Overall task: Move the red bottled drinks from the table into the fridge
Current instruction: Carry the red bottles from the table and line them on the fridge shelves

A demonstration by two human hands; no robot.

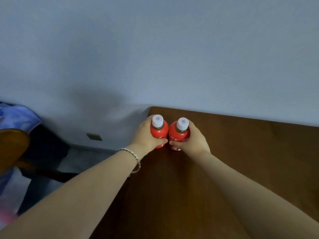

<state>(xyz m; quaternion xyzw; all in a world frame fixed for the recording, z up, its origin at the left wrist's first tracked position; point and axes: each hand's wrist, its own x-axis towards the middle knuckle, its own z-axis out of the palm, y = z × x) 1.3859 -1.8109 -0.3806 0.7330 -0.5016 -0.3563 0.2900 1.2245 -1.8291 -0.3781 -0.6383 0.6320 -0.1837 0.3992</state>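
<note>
Two red bottled drinks with white caps stand upright side by side near the far left corner of the brown wooden table (250, 152). My left hand (145, 137) grips the left red bottle (159, 131) around its body. My right hand (193, 139) grips the right red bottle (178, 133) the same way. The two bottles touch each other. Whether their bases rest on the table is hidden by my hands. No fridge is in view.
A plain grey-blue wall (155, 49) rises right behind the table. Left of the table lies open floor, with a round wooden chair seat (12, 147) and blue patterned cloth (17, 116) at the far left. A wall socket (94, 136) sits low on the wall.
</note>
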